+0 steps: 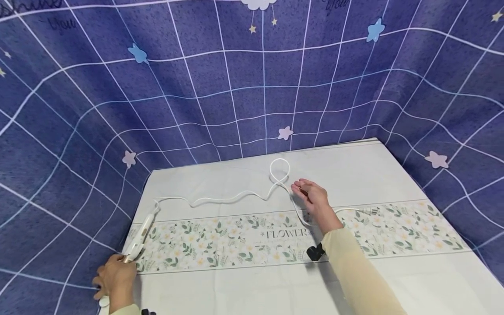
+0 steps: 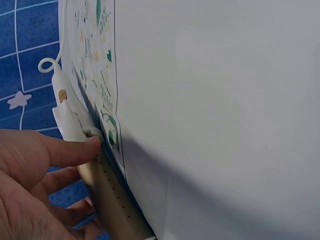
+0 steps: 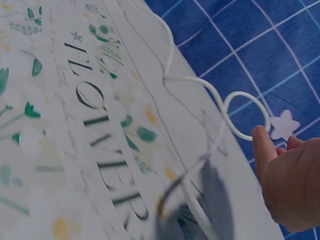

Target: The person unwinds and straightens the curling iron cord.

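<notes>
A white-and-gold hair styling iron (image 1: 138, 239) lies along the left edge of the table, its handle pointing to the back. My left hand (image 1: 116, 276) holds it by the gold barrel. In the left wrist view the thumb lies on the barrel (image 2: 111, 192), which has a row of small dark holes, and the fingers pass behind it. From the handle a white cord (image 1: 220, 200) runs right across the table into an upright-looking loop (image 1: 280, 160). My right hand (image 1: 315, 201) is beside that loop, its fingers loosely extended and holding nothing.
The pale table cover (image 1: 236, 288) has a floral band with the word FLOWER. Past the right forearm, the cord ends in a plug (image 1: 370, 211) on that band. A dark blue curtain (image 1: 252, 100) with grid lines and stars surrounds the back and sides.
</notes>
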`<state>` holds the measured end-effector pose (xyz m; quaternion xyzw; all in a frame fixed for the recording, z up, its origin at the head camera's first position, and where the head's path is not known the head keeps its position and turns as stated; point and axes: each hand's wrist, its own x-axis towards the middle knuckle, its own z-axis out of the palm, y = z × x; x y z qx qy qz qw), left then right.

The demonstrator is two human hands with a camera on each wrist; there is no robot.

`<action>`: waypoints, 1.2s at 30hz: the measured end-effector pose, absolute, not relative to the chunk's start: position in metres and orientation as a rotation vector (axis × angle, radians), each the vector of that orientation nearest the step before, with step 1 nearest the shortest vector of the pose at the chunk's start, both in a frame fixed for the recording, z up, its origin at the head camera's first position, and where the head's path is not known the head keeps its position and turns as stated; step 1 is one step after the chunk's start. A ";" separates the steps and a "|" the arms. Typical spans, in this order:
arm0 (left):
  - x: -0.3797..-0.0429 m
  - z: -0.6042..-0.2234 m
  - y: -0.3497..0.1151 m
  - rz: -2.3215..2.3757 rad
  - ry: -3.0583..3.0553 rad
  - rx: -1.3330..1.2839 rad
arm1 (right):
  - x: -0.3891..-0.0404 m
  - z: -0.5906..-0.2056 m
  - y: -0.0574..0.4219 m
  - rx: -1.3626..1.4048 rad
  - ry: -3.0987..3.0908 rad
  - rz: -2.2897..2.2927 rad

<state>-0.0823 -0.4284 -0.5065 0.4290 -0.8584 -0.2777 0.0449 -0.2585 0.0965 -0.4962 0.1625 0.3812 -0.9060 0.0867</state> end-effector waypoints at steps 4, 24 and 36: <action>-0.085 -0.506 -0.426 -0.806 -2.644 1.279 | -0.248 -0.490 0.115 0.462 1.125 -2.702; -0.110 -0.504 -0.409 -0.691 -2.585 1.055 | -0.165 -0.505 0.189 0.692 1.413 -2.578; -0.113 -0.504 -0.407 -0.692 -2.622 1.071 | -0.150 -0.522 0.180 0.535 1.282 -2.498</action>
